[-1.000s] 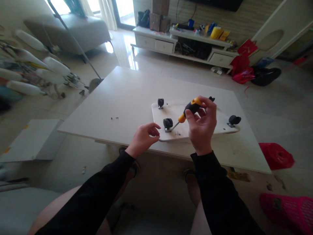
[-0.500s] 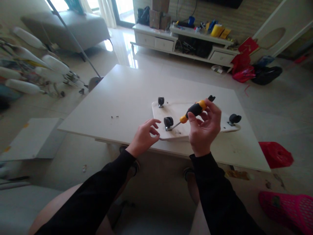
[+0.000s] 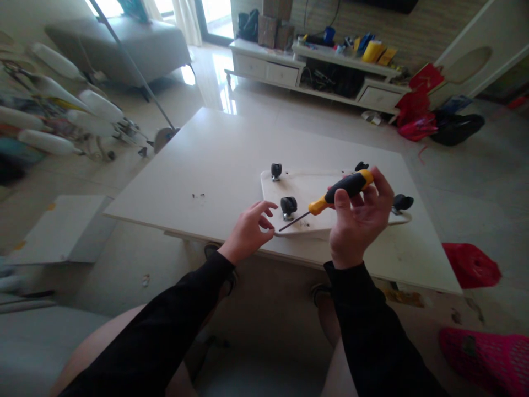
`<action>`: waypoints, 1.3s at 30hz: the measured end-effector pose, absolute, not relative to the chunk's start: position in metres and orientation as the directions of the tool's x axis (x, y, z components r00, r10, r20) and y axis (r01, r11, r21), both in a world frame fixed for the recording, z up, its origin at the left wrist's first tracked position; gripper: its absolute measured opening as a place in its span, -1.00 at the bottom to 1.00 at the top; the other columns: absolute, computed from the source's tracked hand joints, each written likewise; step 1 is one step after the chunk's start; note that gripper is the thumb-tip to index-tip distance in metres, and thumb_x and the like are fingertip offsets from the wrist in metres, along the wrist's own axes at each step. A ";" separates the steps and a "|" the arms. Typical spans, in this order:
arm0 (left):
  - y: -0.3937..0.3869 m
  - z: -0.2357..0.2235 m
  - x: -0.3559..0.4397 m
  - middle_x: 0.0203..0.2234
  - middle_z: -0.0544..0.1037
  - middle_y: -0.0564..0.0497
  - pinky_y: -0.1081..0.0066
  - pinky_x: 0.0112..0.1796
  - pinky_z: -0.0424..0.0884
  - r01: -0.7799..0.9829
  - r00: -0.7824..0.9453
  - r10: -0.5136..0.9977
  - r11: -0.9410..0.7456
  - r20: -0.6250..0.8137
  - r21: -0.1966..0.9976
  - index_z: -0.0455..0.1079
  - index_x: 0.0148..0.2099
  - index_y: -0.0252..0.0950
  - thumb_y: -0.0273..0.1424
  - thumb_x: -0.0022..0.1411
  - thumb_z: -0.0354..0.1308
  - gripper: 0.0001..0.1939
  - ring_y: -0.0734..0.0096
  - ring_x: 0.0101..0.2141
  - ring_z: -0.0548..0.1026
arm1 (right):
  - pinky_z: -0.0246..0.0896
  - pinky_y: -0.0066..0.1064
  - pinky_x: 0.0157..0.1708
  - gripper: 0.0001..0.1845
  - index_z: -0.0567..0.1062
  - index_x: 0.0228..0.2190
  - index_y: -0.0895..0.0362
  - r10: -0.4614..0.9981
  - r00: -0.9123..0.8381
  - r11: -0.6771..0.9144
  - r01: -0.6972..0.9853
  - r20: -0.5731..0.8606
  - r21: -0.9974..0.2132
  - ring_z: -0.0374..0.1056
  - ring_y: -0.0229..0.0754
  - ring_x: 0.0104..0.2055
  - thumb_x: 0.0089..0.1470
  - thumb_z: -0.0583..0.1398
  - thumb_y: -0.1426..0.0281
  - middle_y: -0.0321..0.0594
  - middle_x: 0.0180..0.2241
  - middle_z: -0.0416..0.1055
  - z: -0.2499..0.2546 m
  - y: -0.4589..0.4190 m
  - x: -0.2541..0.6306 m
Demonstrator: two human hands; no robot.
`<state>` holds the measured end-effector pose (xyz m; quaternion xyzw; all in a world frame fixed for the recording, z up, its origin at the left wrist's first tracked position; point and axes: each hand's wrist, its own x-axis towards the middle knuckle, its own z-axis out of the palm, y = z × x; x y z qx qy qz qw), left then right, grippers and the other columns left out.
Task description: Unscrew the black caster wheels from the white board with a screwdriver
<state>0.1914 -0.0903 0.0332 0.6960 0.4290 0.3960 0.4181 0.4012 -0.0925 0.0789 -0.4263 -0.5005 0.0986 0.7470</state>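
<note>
Right of centre in the frame, the right hand (image 3: 361,220), palm turned up, grips a yellow-and-black screwdriver (image 3: 345,187) slanting down-left over the white caster board (image 3: 308,190). The left hand (image 3: 250,231) curls at its near-left corner, thumb and forefinger narrowly parted. Beneath lies a white tabletop (image 3: 182,171); a TV cabinet (image 3: 264,69) stands at upper centre.

No text, label, brand, number or sign can be read.
</note>
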 end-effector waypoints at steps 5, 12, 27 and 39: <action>-0.091 0.033 0.192 -0.14 0.51 0.05 0.49 -0.30 0.57 0.285 0.346 0.915 -0.312 0.207 0.906 0.46 0.07 -0.24 -0.68 0.11 0.26 -0.52 0.55 -0.38 0.63 | 0.70 -0.15 -0.13 -0.34 0.43 0.22 -0.19 0.557 0.444 0.622 0.337 0.702 -0.707 0.55 -0.10 -0.01 0.13 0.45 0.25 -0.23 0.01 0.46 0.078 -0.093 0.395; -0.092 0.033 0.194 -0.14 0.51 0.05 0.48 -0.29 0.56 0.302 0.366 0.907 -0.328 0.208 0.895 0.46 0.09 -0.24 -0.71 0.10 0.25 -0.48 0.55 -0.39 0.64 | 0.70 -0.10 -0.04 -0.34 0.43 0.24 -0.18 0.572 0.412 0.630 0.331 0.709 -0.702 0.55 -0.09 0.03 0.15 0.44 0.27 -0.23 0.03 0.45 0.077 -0.095 0.389; -0.092 0.034 0.193 -0.13 0.50 0.04 0.46 -0.28 0.58 0.327 0.394 0.893 -0.356 0.216 0.875 0.45 0.11 -0.25 -0.74 0.07 0.22 -0.44 0.53 -0.37 0.64 | 0.72 -0.13 -0.05 -0.33 0.44 0.23 -0.21 0.593 0.380 0.635 0.320 0.709 -0.703 0.57 -0.09 0.03 0.14 0.45 0.24 -0.25 0.05 0.45 0.077 -0.098 0.383; -0.097 0.040 0.196 -0.06 0.53 0.01 0.38 -0.19 0.58 0.437 0.463 0.849 -0.469 0.255 0.767 0.37 0.23 -0.22 -0.78 0.10 0.14 -0.32 0.52 -0.34 0.60 | 0.59 -0.46 -0.37 -0.36 0.46 0.18 -0.24 0.604 0.330 0.612 0.390 0.725 -0.688 0.54 -0.19 -0.05 0.11 0.46 0.14 -0.28 0.06 0.44 0.080 -0.095 0.377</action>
